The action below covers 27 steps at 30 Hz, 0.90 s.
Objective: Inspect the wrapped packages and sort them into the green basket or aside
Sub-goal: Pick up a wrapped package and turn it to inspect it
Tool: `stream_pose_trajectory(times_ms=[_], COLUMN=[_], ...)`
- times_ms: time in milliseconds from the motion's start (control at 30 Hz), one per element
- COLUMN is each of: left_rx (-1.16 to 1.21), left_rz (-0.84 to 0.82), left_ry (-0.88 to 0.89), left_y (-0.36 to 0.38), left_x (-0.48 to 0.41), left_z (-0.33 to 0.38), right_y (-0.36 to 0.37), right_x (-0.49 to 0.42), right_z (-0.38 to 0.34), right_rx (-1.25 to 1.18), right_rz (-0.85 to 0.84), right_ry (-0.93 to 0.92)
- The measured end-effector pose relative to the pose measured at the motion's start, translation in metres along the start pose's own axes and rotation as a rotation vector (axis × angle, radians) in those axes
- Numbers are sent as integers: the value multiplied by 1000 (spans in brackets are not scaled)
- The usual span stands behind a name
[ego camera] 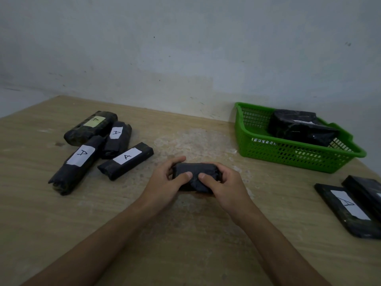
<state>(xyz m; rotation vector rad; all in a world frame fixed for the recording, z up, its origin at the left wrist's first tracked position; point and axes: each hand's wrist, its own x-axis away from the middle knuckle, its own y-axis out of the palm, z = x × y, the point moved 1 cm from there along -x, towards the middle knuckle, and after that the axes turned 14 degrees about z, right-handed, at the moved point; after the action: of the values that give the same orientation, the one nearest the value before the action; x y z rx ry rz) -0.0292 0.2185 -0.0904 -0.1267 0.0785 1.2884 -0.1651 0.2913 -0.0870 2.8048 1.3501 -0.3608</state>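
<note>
Fingers (186, 175) of left hand (165, 183) and right hand (225, 183) curl round small black plastic-wrapped package (194, 171) over tan wooden table (185, 240), no label showing, so a missort into green plastic mesh basket (288, 156) seems possible.

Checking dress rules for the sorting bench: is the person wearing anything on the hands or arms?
Nothing visible: both forearms are bare, no sleeves, and the left hand and right hand show no gloves, rings or watch.

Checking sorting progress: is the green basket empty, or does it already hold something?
Not empty. The green basket holds at least one black wrapped package; exact count cannot be told.
</note>
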Motion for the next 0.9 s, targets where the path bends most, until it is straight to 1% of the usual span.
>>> stream_pose_trajectory(times_ms=[100,167,233,333,467,567,633,733,767,900], left_rx=[-17,14,40,58,53,47,92,248,260,254], left_rz=[-25,-30,-19,-24,-14,-35,-42,-21,-15,-22], left_ry=[25,26,35,42,34,43,-6,-167,-195,-218], left_y=[-1,-1,-1,-2,-1,0,1,2,3,4], left_x=[1,1,2,3,3,3,3,2,1,0], left_z=[-1,0,2,2,1,0,1,1,0,-2], right_y=[-1,-2,-3,-1,1,-1,-4,-5,-5,-5], right_x=[0,1,3,4,4,3,3,5,6,7], right_z=[-1,-2,-1,0,-2,-3,-6,-11,-12,-13], right_rx=[-27,-58,-39,26,-12,-18,23,56,56,43], right_rz=[-11,-27,-33,-13,20,12,5,-53,-67,-64], right_ry=[46,87,71,-15,6,-6,-81,-167,-182,-164])
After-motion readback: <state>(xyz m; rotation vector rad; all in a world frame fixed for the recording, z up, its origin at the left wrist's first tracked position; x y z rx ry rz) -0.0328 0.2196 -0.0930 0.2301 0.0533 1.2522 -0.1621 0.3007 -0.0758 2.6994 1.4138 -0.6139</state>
